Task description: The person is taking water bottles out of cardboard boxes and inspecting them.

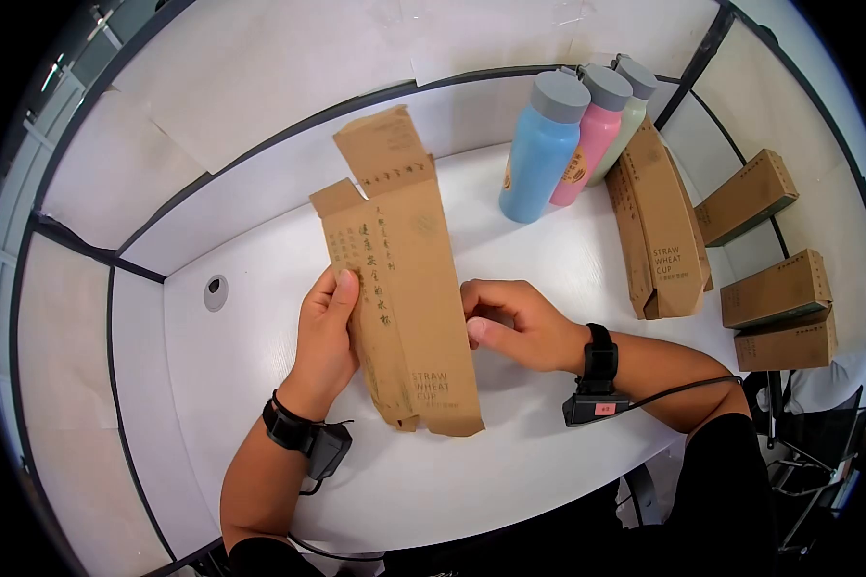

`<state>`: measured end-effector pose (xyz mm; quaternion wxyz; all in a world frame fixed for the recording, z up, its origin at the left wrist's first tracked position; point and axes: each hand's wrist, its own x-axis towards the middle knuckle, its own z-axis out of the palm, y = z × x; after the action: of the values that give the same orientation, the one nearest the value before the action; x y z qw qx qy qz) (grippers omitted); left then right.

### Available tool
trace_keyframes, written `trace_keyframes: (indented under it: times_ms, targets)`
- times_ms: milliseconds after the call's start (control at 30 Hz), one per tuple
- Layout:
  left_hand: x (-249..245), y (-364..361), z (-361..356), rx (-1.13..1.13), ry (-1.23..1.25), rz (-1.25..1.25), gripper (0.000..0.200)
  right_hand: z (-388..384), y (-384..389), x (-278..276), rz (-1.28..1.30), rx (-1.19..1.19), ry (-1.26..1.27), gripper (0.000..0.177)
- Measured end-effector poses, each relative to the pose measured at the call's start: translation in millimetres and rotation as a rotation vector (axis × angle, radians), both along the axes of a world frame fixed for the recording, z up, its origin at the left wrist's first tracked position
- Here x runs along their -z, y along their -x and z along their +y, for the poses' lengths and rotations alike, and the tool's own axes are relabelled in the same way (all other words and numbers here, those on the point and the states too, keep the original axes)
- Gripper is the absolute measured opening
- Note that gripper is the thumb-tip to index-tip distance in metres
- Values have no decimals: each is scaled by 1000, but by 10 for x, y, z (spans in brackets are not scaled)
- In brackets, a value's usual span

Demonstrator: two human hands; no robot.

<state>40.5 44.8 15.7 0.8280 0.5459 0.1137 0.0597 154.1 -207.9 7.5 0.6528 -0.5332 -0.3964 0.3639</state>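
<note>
A flattened brown cardboard box (419, 298), printed "STRAW WHEAT CUP", is held up over the white table, its top flap open. My left hand (328, 322) grips its left edge, with the thumb on the front face and the fingers behind. At its right edge is my right hand (515, 322), its fingers curled and partly hidden behind the cardboard; whether they pinch it is not clear. Each wrist wears a black strap with a small device.
Blue (543, 149), pink (587, 139) and pale green (630, 115) bottles with grey lids stand at the back right. Beside them lies another cardboard box (656, 226). Several smaller boxes (775, 288) are farther right. A round grommet (216, 292) is at left on the table (231, 385).
</note>
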Motion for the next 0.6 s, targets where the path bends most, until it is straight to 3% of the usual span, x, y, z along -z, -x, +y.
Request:
trace_keyframes:
  times_ms: [400,467,600]
  targets:
    - [24,1,16,-25,64,-62,39,2,26,-63,-208,-72,119,36]
    - [23,-3,8,-36,78,-66,39,8,14,-59,-414,-93,91,41]
    - [84,0,36,-73,86,-76,45,1,14,-115,-545,-99,98,49]
